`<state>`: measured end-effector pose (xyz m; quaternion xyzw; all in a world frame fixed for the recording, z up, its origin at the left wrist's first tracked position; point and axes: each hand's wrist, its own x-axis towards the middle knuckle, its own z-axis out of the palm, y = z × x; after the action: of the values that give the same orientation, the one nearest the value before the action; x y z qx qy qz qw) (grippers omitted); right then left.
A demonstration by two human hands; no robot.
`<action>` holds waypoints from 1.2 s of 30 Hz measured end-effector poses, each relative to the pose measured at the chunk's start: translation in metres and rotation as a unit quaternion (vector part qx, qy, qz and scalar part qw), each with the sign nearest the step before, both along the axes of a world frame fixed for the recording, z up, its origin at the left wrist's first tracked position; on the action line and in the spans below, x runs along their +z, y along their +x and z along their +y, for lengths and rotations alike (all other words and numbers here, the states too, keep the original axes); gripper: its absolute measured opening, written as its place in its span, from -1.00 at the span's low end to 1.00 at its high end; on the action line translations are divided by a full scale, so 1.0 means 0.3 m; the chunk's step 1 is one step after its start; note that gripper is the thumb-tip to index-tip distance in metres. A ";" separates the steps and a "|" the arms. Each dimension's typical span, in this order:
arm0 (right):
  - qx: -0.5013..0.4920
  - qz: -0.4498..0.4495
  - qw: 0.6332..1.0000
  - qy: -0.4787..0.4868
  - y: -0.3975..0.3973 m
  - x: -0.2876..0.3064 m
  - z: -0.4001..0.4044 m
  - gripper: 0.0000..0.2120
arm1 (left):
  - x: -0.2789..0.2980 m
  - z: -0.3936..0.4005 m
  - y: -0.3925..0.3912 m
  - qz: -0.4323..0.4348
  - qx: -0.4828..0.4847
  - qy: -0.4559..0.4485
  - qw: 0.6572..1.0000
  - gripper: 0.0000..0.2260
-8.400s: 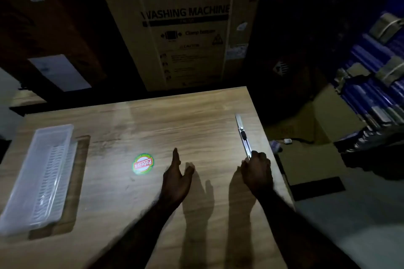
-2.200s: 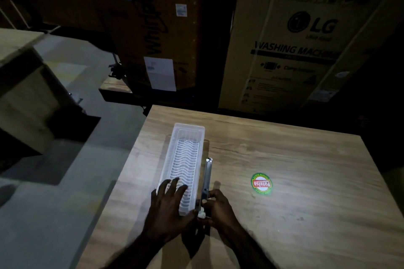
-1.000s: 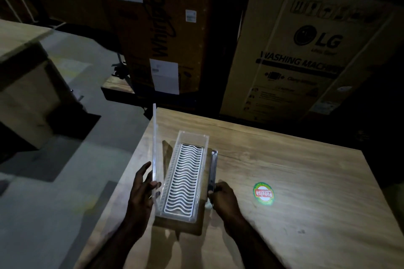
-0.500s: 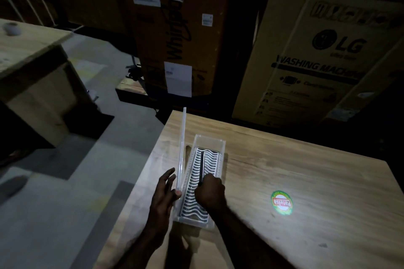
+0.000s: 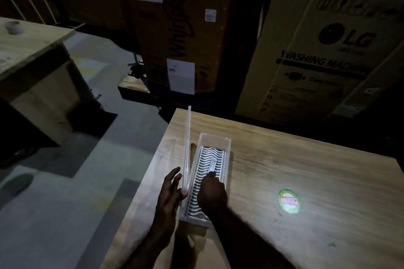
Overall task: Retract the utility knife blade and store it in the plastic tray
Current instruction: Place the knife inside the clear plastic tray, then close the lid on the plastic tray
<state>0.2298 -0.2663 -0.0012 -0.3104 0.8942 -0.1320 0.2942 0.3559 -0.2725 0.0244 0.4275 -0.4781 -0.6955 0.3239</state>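
Observation:
A clear plastic tray (image 5: pixel 227 155) with a wavy white ribbed insert lies lengthways near the left edge of the wooden table (image 5: pixel 306 181). Its clear lid (image 5: pixel 187 148) stands on edge along the tray's left side, and my left hand (image 5: pixel 170 196) holds the lid's near end upright. The silver utility knife (image 5: pixel 212 165) lies lengthways inside the tray on the ribs; only its far end shows. My right hand (image 5: pixel 212 194) is down in the tray, fingers closed over the knife's near end. No blade can be seen.
A round green and red sticker (image 5: pixel 289 202) is on the table to the right of the tray. Large cardboard appliance boxes (image 5: pixel 323 50) stand behind the table. The floor drops off left of the table, and another wooden table (image 5: pixel 28 50) is at far left.
The lid came off and was stood upright by my left hand. My right hand carried the knife from beside the tray into it. The knife now lies lower on the ribs.

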 end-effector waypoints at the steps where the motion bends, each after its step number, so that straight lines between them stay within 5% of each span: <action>1: 0.012 0.030 0.999 0.006 0.000 -0.004 -0.001 -0.68 | 0.006 0.002 0.003 0.007 -0.003 0.000 1.000 -0.41; 11: 0.103 0.077 0.992 -0.020 -0.026 0.041 0.010 -0.82 | 0.002 0.007 -0.005 -0.004 -0.012 -0.035 0.999 -0.36; 17: 0.076 0.142 0.982 -0.099 -0.109 0.095 0.039 -0.68 | -0.028 0.026 -0.010 -0.094 -0.032 -0.089 0.991 -0.33; 26: -0.116 -0.007 0.969 -0.219 -0.184 0.045 0.101 -0.81 | -0.042 0.113 -0.074 -0.247 -0.074 -0.215 0.942 -0.23; 36: -0.170 -0.070 0.954 -0.235 -0.178 0.020 0.147 -0.73 | -0.077 0.187 -0.137 -0.385 -0.092 -0.286 0.873 -0.19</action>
<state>0.1763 -0.2224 0.0048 -0.2038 0.8547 -0.4079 0.2484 0.3148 -0.2165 0.0013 0.5041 -0.7800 -0.3357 0.1574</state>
